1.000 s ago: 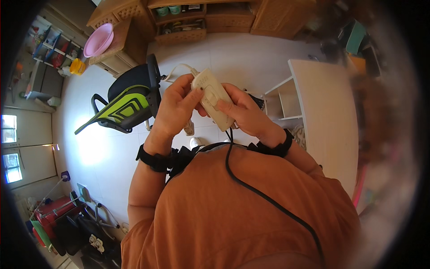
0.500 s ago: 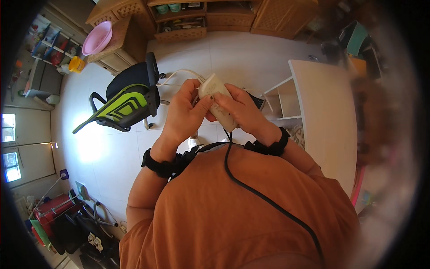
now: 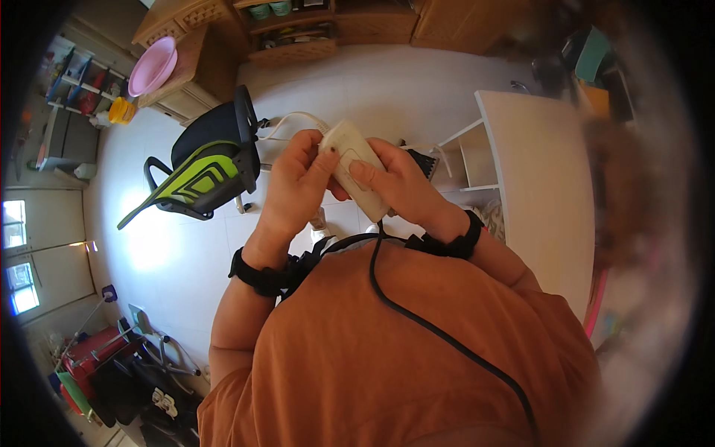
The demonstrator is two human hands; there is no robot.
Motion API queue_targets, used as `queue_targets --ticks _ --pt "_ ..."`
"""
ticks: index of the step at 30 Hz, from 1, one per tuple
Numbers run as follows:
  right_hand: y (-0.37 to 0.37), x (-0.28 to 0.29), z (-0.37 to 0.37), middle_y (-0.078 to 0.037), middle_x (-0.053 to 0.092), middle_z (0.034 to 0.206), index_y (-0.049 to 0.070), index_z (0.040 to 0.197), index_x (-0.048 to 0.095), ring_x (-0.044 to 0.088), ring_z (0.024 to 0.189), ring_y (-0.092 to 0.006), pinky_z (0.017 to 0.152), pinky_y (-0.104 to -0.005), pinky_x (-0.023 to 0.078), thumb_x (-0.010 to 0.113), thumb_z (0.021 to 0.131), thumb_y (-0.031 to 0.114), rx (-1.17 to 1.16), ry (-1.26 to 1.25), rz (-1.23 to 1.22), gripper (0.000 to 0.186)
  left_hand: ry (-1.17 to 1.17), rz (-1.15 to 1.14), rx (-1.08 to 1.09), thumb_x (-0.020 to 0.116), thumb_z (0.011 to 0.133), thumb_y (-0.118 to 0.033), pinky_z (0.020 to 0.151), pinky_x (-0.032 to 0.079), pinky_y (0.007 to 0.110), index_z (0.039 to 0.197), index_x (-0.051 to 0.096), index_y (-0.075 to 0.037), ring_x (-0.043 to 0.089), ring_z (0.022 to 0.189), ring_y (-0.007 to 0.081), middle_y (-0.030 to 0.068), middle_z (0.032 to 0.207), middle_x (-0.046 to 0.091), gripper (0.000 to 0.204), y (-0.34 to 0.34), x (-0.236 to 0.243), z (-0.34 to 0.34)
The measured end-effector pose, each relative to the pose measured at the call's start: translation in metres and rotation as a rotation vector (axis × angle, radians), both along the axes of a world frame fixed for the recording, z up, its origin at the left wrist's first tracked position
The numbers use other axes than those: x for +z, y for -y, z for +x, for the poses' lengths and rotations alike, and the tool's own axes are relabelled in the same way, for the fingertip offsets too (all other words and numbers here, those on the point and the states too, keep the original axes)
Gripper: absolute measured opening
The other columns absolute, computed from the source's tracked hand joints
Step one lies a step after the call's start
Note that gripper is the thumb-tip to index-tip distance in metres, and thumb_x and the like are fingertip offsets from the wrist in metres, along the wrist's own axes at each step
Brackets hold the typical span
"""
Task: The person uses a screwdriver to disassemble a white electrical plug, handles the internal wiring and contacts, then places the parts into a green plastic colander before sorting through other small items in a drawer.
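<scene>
Cream box lies gripped between both hands.

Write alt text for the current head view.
A person's left hand and right hand hold a cream rectangular device in front of an orange shirt. A white cable leaves its far end; a black cable appears to meet its near end. A black-and-green chair stands left, a white-topped table right.
</scene>
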State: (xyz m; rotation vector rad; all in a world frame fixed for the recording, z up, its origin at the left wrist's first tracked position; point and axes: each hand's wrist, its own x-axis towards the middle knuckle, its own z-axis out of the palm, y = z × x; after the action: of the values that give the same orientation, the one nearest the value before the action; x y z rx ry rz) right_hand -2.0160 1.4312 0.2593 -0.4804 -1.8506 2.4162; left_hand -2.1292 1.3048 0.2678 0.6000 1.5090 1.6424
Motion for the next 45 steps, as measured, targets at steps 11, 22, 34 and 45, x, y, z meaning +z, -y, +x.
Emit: queue_targets --ticks 11,22,34,45 --pt "-0.076 -0.048 0.032 -0.007 0.058 0.095 -0.001 0.110 0.051 0.057 0.080 -0.0096 0.066 -0.0250 0.047 0.060 0.084 0.017 -0.201 0.132 -0.054 0.033 0.143 -0.152 0.310 0.044 0.090 -0.009 0.038 0.022 0.016 0.122 0.045 0.001 0.029 0.043 0.0007 -0.0057 0.061 0.038 0.034 0.002 -0.020 -0.028" --pt "-0.123 -0.109 -0.073 -0.007 0.057 0.098 0.000 0.111 0.051 0.053 0.088 -0.0104 0.076 -0.0257 0.044 0.060 0.085 0.020 -0.213 0.216 0.035 0.034 0.560 -0.006 0.556 0.045 0.093 -0.021 0.034 0.019 0.020 0.103 0.056 -0.005 0.023 0.037 0.0039 -0.0082 0.052 0.025 0.021 0.023 -0.052 -0.137" --pt "-0.130 -0.059 -0.278 -0.008 0.052 0.113 -0.001 0.123 0.040 0.050 0.102 -0.0137 0.088 -0.0277 0.042 0.055 0.086 0.007 0.158 -0.015 0.020 0.041 0.290 -0.059 0.323 0.058 0.085 -0.013 0.059 0.041 0.021 0.129 0.037 0.001 0.049 0.072 0.0080 0.0021 0.088 0.054 0.050 -0.091 -0.072 -0.269" --pt "-0.113 -0.010 -0.392 -0.013 0.056 0.112 0.002 0.111 0.057 0.056 0.086 -0.0184 0.079 -0.0332 0.046 0.047 0.085 -0.002 0.853 0.032 0.218 0.029 0.053 0.095 0.943 0.057 0.077 0.003 0.079 0.048 0.029 0.130 0.039 -0.005 0.059 0.085 0.0135 0.0068 0.091 0.063 0.057 -0.032 -0.012 -0.241"
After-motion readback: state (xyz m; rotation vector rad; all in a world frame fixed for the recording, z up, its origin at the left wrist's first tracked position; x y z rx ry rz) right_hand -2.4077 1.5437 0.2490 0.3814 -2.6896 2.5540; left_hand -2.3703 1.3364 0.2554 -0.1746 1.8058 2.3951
